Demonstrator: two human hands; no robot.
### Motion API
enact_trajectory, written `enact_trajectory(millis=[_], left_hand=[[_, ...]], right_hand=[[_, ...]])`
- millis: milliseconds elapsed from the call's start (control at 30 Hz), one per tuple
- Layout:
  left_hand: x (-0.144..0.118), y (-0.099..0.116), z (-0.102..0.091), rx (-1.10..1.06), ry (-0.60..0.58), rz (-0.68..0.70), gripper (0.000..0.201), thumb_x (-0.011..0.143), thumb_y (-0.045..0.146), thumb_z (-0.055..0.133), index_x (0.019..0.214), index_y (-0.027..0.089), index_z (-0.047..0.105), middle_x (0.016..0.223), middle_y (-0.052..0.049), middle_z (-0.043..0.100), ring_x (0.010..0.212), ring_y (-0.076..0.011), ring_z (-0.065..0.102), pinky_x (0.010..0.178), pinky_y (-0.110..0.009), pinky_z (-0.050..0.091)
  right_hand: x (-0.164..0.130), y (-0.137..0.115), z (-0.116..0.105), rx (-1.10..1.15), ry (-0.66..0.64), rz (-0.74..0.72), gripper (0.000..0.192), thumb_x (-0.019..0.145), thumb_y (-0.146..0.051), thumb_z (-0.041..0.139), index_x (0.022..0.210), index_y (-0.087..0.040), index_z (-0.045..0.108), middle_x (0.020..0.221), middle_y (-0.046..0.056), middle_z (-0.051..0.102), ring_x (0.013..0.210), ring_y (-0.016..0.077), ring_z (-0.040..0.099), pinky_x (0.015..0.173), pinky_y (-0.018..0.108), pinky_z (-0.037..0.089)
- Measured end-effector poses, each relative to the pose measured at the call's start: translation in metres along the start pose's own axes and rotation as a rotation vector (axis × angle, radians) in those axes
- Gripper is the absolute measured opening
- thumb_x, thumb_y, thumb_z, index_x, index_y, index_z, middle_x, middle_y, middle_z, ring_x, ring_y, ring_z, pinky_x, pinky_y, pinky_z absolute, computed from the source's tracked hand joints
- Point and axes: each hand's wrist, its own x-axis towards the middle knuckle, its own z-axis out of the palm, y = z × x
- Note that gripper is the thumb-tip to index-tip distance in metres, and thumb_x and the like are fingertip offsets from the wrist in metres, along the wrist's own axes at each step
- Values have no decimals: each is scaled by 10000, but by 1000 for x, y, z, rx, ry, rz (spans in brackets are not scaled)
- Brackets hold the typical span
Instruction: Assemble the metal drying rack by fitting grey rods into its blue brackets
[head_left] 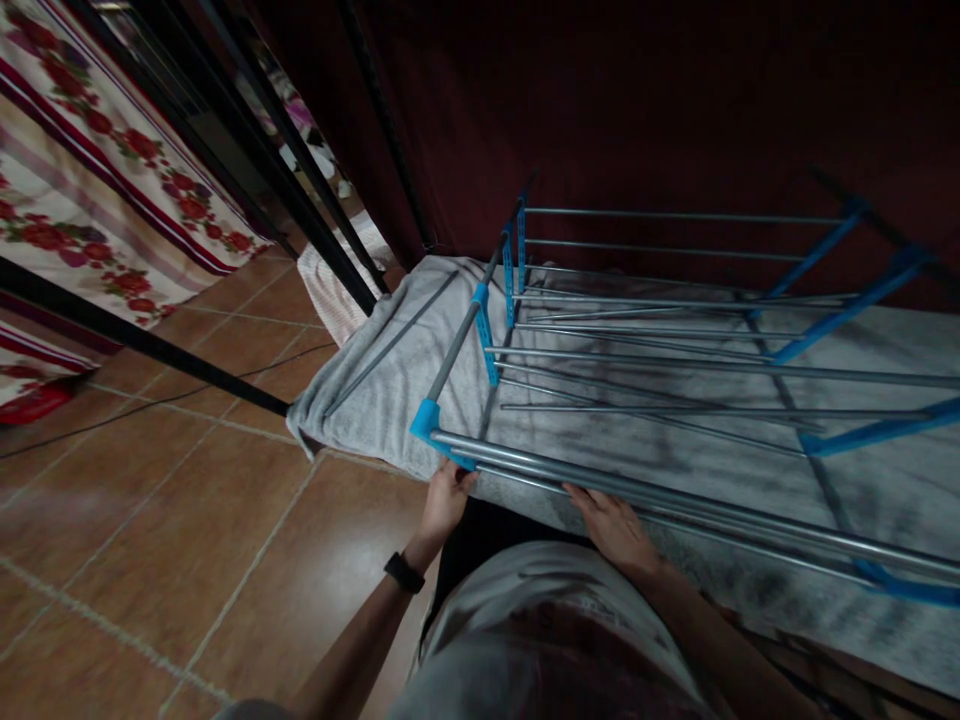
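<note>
Through the head camera I find the metal rack (720,366) on a grey cloth (405,380), its near edge right in front of the person. The left hand (448,496) (the one with the black wristband (404,573)) is at the underside of the blue corner joint (426,418); its fingers are bunched there, but I can't tell whether they are clamped on it. The right hand (615,530) is farther along, fingers outstretched and side by side, touching the near-side tubes (675,492); the tips are partly hidden, so I can't confirm a grip. I judge the step in hand to be handling or adjusting that near edge. The next move, I'd say, calls for steadying the corner and guiding the tubes evenly.
</note>
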Motion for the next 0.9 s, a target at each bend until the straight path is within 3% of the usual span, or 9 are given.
enact_trajectory(millis=[200, 500, 767, 900], left_hand=[[0, 0, 0, 12, -13, 24, 77, 815, 250, 609, 832, 181, 639, 869, -58, 690, 852, -223, 693, 798, -347, 546], [3, -3, -5, 24, -60, 46, 153, 821, 322, 636, 861, 175, 647, 872, -72, 706, 844, -234, 702, 774, -354, 553], [2, 9, -10, 122, 25, 103, 300, 839, 478, 582, 788, 188, 641, 761, -57, 692, 727, -224, 679, 697, -334, 529], [3, 10, -16, 175, 61, 90, 345, 821, 526, 567, 736, 198, 634, 734, -68, 709, 725, -245, 688, 681, -342, 527]], right_hand=[[1, 0, -1, 53, -27, 4, 553, 966, -112, 368, 1463, -313, 506, 1399, 61, 606, 1228, 204, 608, 1045, 353, 476], [11, -1, -26, 154, -238, 61, 565, 972, -96, 301, 1462, -289, 505, 1411, 81, 597, 1218, 256, 625, 984, 407, 506], [18, -11, -28, 245, -217, 70, 587, 931, -43, 325, 1441, -251, 528, 1338, 83, 652, 1250, 216, 607, 1044, 366, 488], [23, -15, -19, 287, -109, 43, 589, 916, -27, 348, 1397, -287, 566, 1386, 44, 621, 1295, 207, 569, 1083, 356, 455]])
